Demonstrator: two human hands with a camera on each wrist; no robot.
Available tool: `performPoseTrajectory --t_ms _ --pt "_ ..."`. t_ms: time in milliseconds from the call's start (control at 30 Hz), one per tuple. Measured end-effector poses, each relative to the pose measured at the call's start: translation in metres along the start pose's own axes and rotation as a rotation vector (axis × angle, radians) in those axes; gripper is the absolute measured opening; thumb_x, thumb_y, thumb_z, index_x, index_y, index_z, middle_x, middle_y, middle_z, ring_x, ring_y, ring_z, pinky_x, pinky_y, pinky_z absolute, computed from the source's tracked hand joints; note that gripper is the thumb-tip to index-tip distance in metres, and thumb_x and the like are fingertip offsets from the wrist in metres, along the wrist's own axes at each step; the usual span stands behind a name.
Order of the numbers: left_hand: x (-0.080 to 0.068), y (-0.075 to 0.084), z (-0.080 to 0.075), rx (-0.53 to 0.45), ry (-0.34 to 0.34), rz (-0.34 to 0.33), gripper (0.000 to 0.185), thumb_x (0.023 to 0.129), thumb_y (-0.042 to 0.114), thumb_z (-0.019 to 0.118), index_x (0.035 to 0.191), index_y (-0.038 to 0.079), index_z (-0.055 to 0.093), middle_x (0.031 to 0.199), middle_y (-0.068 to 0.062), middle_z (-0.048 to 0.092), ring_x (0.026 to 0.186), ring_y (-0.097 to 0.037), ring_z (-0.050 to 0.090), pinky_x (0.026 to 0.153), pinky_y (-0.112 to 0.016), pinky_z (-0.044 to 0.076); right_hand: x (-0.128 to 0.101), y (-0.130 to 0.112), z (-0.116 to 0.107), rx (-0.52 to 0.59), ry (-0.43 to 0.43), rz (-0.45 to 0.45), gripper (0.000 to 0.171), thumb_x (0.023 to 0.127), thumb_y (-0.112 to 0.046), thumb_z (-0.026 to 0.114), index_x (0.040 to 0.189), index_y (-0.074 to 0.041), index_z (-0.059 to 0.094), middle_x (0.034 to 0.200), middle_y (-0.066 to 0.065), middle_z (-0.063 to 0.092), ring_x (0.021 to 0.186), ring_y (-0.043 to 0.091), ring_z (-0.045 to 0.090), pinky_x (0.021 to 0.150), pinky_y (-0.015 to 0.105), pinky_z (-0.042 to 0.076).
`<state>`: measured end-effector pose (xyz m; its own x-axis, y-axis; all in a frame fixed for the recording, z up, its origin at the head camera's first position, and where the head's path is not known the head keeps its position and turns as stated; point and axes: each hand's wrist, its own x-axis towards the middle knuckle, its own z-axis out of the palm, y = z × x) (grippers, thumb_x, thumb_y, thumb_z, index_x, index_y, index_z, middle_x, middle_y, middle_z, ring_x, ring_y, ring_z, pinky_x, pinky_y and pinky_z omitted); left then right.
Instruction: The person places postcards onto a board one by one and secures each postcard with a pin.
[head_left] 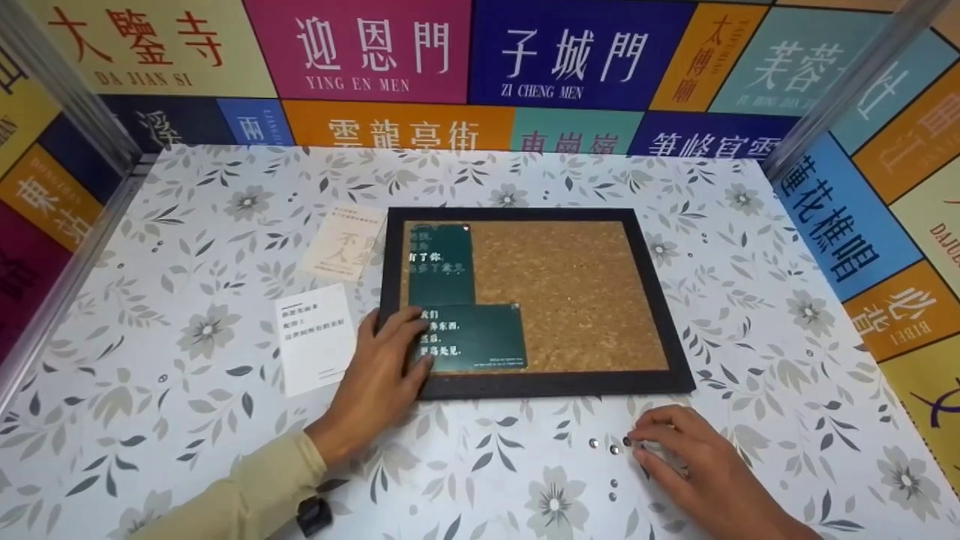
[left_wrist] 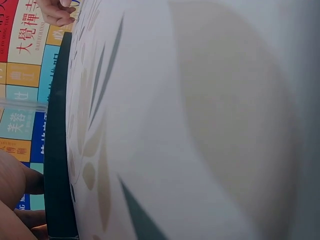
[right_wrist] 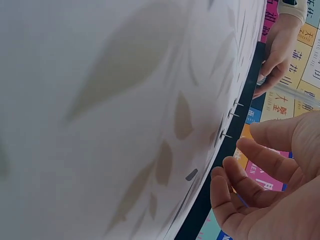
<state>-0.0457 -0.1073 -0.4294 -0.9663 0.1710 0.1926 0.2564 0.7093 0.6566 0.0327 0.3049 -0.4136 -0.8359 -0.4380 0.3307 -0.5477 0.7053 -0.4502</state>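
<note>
A black-framed cork board point(head_left: 577, 300) lies on the table, carrying two dark green cards with white writing. The upper card point(head_left: 442, 281) stands upright along the left side, with a pin at its top right corner. Below it, the lower card point(head_left: 487, 337) lies sideways, also pinned at its top right corner. My left hand point(head_left: 382, 367) rests over the frame's left edge, its fingertips on the lower card's left end. Just in front of the board, my right hand point(head_left: 694, 457) has thumb and forefinger spread beside several metal thumbtacks point(head_left: 615, 449). In the right wrist view the thumbtacks point(right_wrist: 233, 115) stand points-up.
Left of the board lie a white card point(head_left: 319, 337) with black text and a cream card point(head_left: 343, 244), partly against the frame. The table point(head_left: 187, 405) has a floral cover. Colourful sign panels point(head_left: 360, 52) line the back and sides.
</note>
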Motion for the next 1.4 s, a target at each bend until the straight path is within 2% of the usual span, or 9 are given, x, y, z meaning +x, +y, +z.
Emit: performPoseTrajectory --t_ms 233,500,733,867,1233,1400 --pt "0.001 0.001 -0.001 0.004 -0.005 -0.002 0.047 0.103 0.015 0.079 0.146 0.002 0.067 0.164 -0.011 0.055 0.156 -0.055 0.031 0.126 -0.063 0.036 0.001 0.001 0.001 0.018 -0.006 -0.014 0.038 0.081 0.005 0.092 0.105 -0.023 0.083 0.118 -0.01 0.067 0.105 0.008 0.066 0.098 0.005 0.043" --pt "0.0 0.002 0.0 0.005 -0.002 -0.008 0.044 0.103 0.015 0.078 0.144 0.002 0.068 0.163 -0.012 0.055 0.157 -0.056 0.03 0.125 -0.062 0.037 0.001 0.005 0.004 0.042 -0.042 0.039 0.037 0.086 0.003 0.09 0.109 -0.025 0.083 0.117 -0.011 0.068 0.105 0.009 0.066 0.097 0.005 0.042" --pt "0.001 0.002 0.0 0.006 -0.006 -0.01 0.045 0.103 0.015 0.079 0.144 0.002 0.068 0.163 -0.011 0.055 0.158 -0.054 0.03 0.125 -0.062 0.037 0.006 0.012 0.007 0.108 0.004 0.02 0.037 0.081 0.007 0.091 0.106 -0.02 0.083 0.109 -0.006 0.072 0.096 0.007 0.067 0.086 0.008 0.045" --pt "0.001 0.003 0.0 0.004 -0.009 -0.013 0.045 0.103 0.015 0.079 0.144 0.002 0.068 0.164 -0.01 0.055 0.158 -0.054 0.03 0.126 -0.061 0.036 0.008 0.013 0.007 0.104 0.001 0.025 0.036 0.08 0.007 0.092 0.104 -0.019 0.083 0.107 -0.006 0.072 0.091 0.006 0.065 0.08 0.01 0.047" --pt "0.001 0.003 -0.001 0.006 -0.011 -0.018 0.047 0.103 0.016 0.079 0.146 0.003 0.067 0.165 -0.009 0.054 0.158 -0.054 0.029 0.127 -0.061 0.034 0.012 0.013 0.009 0.058 -0.012 0.04 0.032 0.081 0.0 0.094 0.1 -0.024 0.084 0.103 -0.01 0.071 0.091 0.006 0.066 0.082 0.01 0.046" --pt "0.001 0.002 -0.001 0.004 0.0 0.001 0.044 0.102 0.014 0.079 0.144 0.001 0.068 0.163 -0.012 0.055 0.156 -0.057 0.031 0.126 -0.063 0.036 0.016 0.013 0.011 0.027 -0.021 0.034 0.028 0.083 -0.003 0.094 0.097 -0.025 0.083 0.1 -0.012 0.07 0.09 0.006 0.066 0.083 0.01 0.046"
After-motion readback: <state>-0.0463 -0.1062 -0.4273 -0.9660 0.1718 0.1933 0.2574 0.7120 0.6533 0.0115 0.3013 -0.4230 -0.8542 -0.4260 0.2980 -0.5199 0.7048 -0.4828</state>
